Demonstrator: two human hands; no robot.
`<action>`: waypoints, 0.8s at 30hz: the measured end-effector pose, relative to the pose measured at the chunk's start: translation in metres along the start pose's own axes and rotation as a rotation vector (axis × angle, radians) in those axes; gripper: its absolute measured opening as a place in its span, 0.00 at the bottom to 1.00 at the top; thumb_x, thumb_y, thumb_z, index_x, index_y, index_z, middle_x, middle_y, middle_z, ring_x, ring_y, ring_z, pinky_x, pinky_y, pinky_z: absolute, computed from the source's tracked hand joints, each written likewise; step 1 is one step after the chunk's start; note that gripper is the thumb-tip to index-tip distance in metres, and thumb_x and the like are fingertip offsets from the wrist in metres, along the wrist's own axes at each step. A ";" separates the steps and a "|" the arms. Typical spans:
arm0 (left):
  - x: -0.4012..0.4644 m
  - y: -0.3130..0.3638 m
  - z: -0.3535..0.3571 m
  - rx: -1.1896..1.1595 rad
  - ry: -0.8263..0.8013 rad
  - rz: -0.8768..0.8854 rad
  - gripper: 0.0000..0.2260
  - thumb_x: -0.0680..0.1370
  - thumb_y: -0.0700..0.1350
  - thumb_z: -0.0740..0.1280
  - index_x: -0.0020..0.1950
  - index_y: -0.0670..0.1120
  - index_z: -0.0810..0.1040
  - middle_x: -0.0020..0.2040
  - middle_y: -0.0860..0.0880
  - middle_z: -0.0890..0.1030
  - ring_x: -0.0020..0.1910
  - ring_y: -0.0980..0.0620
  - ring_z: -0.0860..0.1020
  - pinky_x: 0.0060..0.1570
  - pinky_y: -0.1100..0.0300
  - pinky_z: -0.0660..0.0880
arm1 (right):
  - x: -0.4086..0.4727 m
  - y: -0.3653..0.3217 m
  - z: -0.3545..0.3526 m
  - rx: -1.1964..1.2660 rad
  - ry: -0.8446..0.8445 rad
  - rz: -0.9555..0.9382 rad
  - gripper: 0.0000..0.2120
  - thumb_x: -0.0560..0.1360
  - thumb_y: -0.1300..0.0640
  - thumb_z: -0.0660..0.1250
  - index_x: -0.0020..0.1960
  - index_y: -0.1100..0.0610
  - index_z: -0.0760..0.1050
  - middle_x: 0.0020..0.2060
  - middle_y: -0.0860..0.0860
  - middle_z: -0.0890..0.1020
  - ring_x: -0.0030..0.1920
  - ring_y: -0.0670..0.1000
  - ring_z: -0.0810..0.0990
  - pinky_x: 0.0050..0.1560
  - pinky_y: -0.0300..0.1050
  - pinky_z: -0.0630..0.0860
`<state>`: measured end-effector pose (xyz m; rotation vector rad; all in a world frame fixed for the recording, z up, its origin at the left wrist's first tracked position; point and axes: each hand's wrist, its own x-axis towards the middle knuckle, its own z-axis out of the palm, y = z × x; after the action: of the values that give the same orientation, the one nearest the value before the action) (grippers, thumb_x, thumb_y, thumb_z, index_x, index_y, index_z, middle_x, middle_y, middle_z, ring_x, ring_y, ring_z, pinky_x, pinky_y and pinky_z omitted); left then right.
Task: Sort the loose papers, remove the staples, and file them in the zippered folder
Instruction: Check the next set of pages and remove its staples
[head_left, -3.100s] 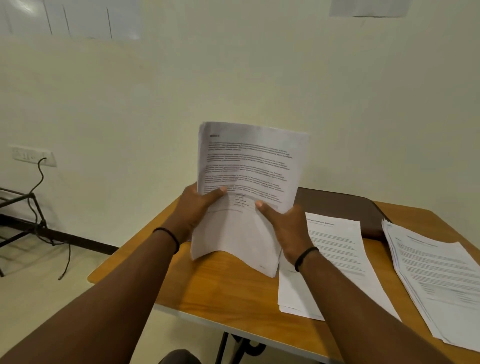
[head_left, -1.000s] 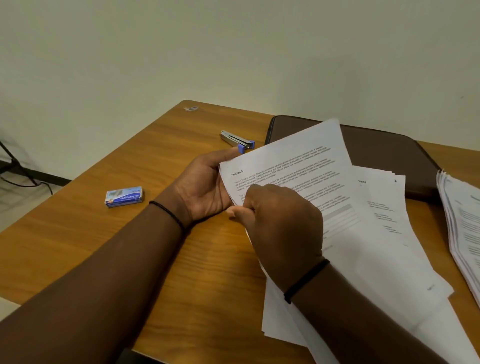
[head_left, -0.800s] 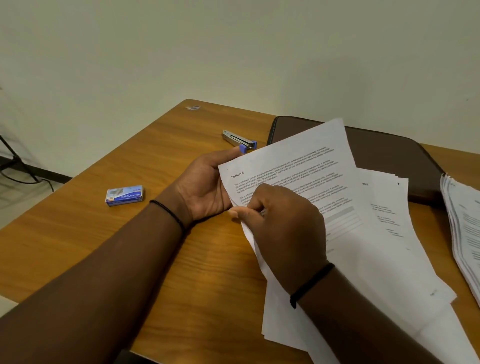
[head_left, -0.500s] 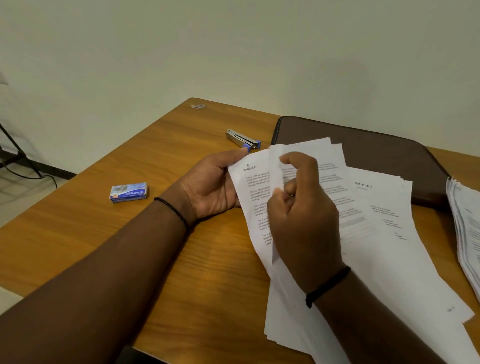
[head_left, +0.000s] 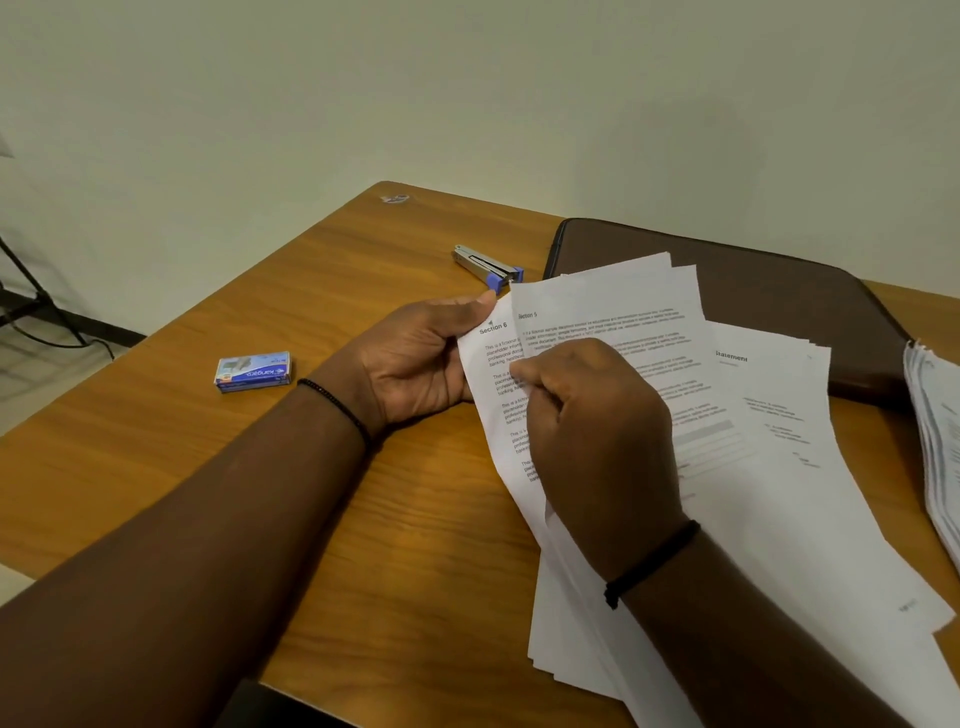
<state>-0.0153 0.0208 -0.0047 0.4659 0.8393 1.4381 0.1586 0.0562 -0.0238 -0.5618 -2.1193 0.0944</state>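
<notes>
Staple box (head_left: 253, 372) left on table (head_left: 156, 441), stapler (head_left: 487, 266) behind, folder (head_left: 769, 291) right under papers (head_left: 769, 467)

Wooden table (head_left: 171, 457) is showing an orange-brown grain with darker streaks; the zippered folder (head_left: 769, 291) is lying dark brown, plain. Papers (head_left: 769, 467) are showing white with fine black print — the staple box (head_left: 253, 372) is showing blue with white lettering, the stapler (head_left: 487, 265) silver with a blue end. Both wrists are wearing thin black bands — the wall (head_left: 467, 93) is showing pale cream.
</notes>
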 end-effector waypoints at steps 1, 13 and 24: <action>0.001 0.000 -0.002 -0.010 -0.001 0.002 0.18 0.78 0.43 0.63 0.67 0.40 0.76 0.62 0.38 0.81 0.57 0.42 0.83 0.51 0.47 0.83 | 0.000 0.001 0.000 0.001 -0.004 -0.007 0.10 0.75 0.60 0.70 0.52 0.64 0.84 0.47 0.58 0.86 0.44 0.54 0.85 0.49 0.43 0.80; -0.001 0.002 -0.009 -0.072 -0.126 -0.060 0.16 0.75 0.35 0.66 0.62 0.34 0.80 0.63 0.34 0.79 0.58 0.38 0.82 0.57 0.45 0.80 | 0.001 -0.010 -0.005 -0.146 -0.031 -0.145 0.06 0.73 0.62 0.75 0.47 0.65 0.83 0.43 0.60 0.84 0.40 0.58 0.83 0.41 0.51 0.83; -0.004 0.007 -0.008 -0.094 -0.233 -0.119 0.27 0.73 0.38 0.73 0.71 0.34 0.72 0.66 0.34 0.77 0.63 0.38 0.78 0.60 0.46 0.78 | 0.003 -0.018 -0.008 -0.058 0.029 -0.079 0.16 0.80 0.54 0.60 0.51 0.62 0.83 0.47 0.58 0.84 0.44 0.54 0.83 0.44 0.45 0.83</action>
<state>-0.0256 0.0157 -0.0041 0.4933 0.5996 1.2796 0.1568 0.0401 -0.0123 -0.5101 -2.1188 -0.0195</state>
